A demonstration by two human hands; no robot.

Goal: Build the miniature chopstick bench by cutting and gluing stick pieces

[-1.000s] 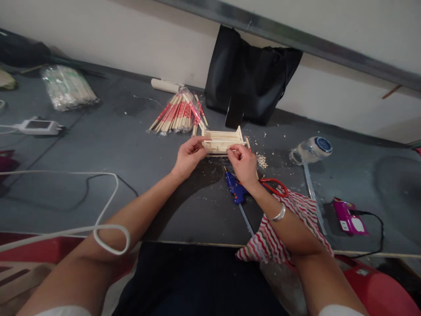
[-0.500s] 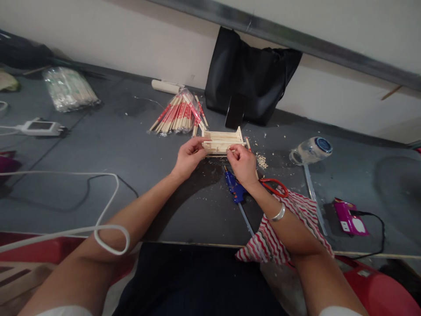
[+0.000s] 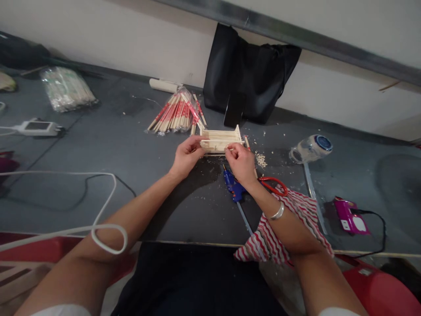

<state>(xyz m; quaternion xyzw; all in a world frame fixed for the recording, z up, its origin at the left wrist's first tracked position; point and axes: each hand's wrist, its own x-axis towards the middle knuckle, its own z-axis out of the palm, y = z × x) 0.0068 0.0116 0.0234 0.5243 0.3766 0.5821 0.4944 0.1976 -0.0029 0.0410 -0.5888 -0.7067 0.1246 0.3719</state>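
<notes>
A small box-like frame built of pale wooden sticks point(image 3: 221, 138) stands on the grey table point(image 3: 125, 145) just past my hands. My left hand point(image 3: 187, 154) grips its left end, fingers curled round the corner. My right hand point(image 3: 241, 163) pinches a short wooden stick against the frame's front right side. A blue glue gun point(image 3: 233, 188) lies on the table under my right wrist, beside red-handled scissors point(image 3: 273, 185).
A bundle of red-wrapped chopsticks point(image 3: 177, 114) lies behind the frame, a black bag point(image 3: 250, 74) leans on the wall. A glass jar point(image 3: 311, 148), a pink device point(image 3: 349, 216), a striped cloth point(image 3: 286, 224), a white cable point(image 3: 98, 228) and a wrapped stick pack point(image 3: 66, 87) lie around.
Both hands stay on the stick frame with only slight finger movement. The view has shifted a little.
</notes>
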